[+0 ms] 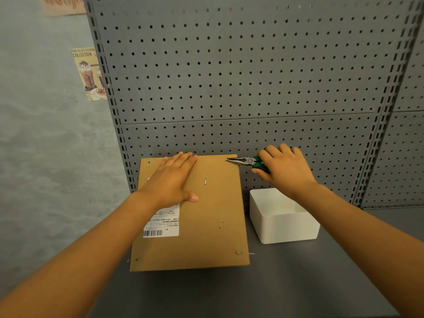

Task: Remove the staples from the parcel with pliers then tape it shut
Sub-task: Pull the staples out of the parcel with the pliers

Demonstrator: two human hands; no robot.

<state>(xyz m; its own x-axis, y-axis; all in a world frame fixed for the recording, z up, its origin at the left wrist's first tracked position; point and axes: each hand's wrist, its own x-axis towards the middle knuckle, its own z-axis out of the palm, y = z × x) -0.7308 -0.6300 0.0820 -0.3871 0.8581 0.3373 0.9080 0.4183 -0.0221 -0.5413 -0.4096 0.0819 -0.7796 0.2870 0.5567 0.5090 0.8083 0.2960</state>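
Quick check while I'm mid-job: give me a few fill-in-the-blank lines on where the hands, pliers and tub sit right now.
1. The left hand lies flat on the brown cardboard parcel, its fingers ____.
2. The right hand grips the pliers by their ____ handles.
3. The pliers' metal tip points at the parcel's far ____ corner.
4. The white rectangular plastic tub stands to the ____ of the parcel.

Missing words: straight; green; right; right
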